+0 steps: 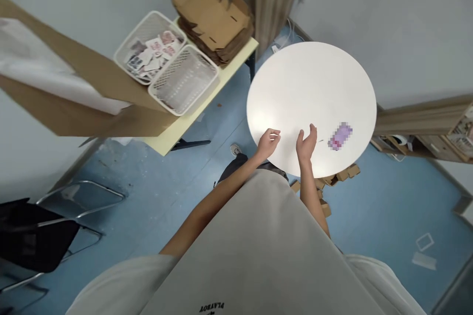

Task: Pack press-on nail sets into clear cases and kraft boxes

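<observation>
Over the near edge of a round white table (314, 83), my left hand (269, 143) hovers with its fingers slightly curled and apart, holding nothing. My right hand (306, 143) is a short way to its right, palm turned inward, thumb and fingers apart, also with nothing in it. A small dark sliver (321, 141) lies on the tabletop just right of my right hand. Farther right on the table is a purple oblong item (340, 136) with a pinkish-red patch; it is pixelated, so its kind cannot be made out.
At left a pale yellow table (236, 61) bears a white basket (121, 54) of printed packets, a second white basket (214, 76), stacked flat cardboard (214, 15) and a large open carton (144, 120). Small cardboard boxes (343, 175) lie under the round table. A black chair (48, 241) stands lower left.
</observation>
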Demonstrator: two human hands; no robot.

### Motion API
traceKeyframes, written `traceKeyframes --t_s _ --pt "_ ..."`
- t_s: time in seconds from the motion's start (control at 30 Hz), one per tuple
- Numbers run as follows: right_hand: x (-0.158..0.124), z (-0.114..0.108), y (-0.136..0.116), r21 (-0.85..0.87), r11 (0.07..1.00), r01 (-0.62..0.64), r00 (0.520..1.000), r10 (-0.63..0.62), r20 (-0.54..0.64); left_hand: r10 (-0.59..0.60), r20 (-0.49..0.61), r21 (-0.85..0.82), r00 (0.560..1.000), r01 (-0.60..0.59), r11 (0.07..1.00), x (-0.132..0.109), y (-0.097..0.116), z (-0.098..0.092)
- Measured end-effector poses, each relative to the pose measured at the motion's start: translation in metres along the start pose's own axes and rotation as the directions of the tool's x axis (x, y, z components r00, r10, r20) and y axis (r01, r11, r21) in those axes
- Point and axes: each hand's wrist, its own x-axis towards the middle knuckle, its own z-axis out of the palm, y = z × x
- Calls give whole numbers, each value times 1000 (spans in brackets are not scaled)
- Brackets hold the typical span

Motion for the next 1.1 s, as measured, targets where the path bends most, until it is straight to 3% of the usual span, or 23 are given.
traceKeyframes --t_s 0.17,0.3,0.43,0.6,0.73,0.87,1.0,1.1 --pt "-19 60 -97 52 988 142 982 -147 120 84 -179 -133 980 -109 985 8 23 -78" --pt "-20 95 -161 88 944 317 917 -329 226 68 -325 -223 943 -146 964 21 32 -128" --pt "-11 125 -213 108 910 400 856 -413 311 52 -457 -262 888 -191 946 37 41 -172" --pt "11 167 -269 39 906 422 773 -381 507 33 -559 -265 829 -216 940 53 47 -228" --pt "42 203 -312 -134 897 421 755 -264 600 -19 -619 -264 785 -186 947 72 51 -272" --pt "84 237 -349 -284 819 498 729 -217 650 -83 -656 -272 750 -133 953 99 62 -298" --pt "120 264 -375 -421 718 555 695 -122 709 -110 -634 -272 765 -88 958 122 74 -306" --pt "134 281 -385 -471 630 618 638 -51 768 -143 -628 -283 765 -52 958 135 79 -308"
